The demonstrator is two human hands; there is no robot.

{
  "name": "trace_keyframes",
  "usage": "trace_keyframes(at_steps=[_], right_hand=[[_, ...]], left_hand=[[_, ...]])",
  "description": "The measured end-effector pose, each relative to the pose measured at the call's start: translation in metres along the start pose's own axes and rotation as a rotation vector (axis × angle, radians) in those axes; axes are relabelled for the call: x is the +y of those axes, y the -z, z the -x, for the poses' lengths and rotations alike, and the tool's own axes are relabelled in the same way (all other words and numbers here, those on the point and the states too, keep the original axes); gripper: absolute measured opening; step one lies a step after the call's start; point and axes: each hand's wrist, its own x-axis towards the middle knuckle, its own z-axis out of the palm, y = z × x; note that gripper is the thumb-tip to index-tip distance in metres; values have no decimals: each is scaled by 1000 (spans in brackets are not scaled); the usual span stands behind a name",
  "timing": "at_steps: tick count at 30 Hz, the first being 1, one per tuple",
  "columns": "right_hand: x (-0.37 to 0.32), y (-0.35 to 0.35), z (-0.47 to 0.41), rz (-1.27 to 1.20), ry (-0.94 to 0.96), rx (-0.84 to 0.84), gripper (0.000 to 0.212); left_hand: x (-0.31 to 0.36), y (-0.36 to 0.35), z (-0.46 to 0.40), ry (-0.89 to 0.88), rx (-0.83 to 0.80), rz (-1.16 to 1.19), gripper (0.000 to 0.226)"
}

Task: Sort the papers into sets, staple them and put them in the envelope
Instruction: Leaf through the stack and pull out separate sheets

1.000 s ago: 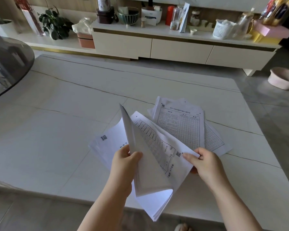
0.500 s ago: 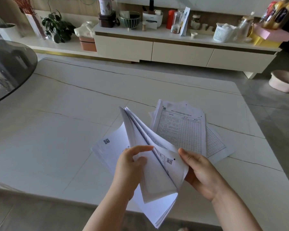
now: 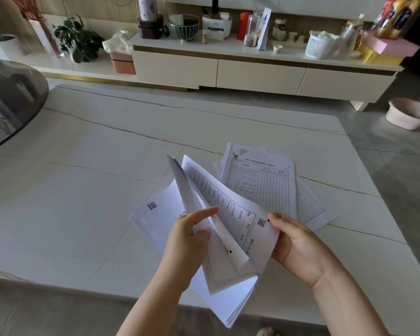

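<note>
I hold a thick stack of white printed papers above the near edge of the table. My left hand grips the left side of the stack, its forefinger stretched between lifted sheets. My right hand holds the right side from underneath, thumb on a sheet with a table and a QR code. Several sheets stand fanned up between the hands. A second pile of papers with printed grids lies flat on the table just beyond. No stapler or envelope is in view.
The white marble-look table stretches wide to the left and behind the papers. A dark glass round top overhangs at far left. A low cabinet with jars, bowls and a basket runs along the back. A pink basin sits on the floor at right.
The fanned sheets have spread wider to the right, showing the table page again. My left forefinger has reached further between the sheets; my right thumb has shifted up along the page edge.
</note>
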Motion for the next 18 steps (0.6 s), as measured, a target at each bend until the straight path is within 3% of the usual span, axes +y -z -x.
trace_keyframes(at_steps=[4, 8, 11, 13, 16, 18], right_hand=[[4, -3, 3, 107, 47, -48, 43], [7, -12, 18, 419, 118, -233, 94], [12, -14, 23, 575, 101, -307, 107], [18, -4, 15, 698, 110, -152, 96], [27, 13, -2, 881, 172, 201, 42], [32, 22, -12, 944, 191, 338, 28]], left_hand=[[0, -2, 0, -10, -22, -13, 53], [4, -2, 2, -36, -54, 50, 64], [9, -1, 4, -47, -40, 153, 72], [10, 0, 4, -53, -21, 209, 76], [6, 2, 2, -5, -4, 297, 80], [4, 5, 0, 23, 23, 327, 77]])
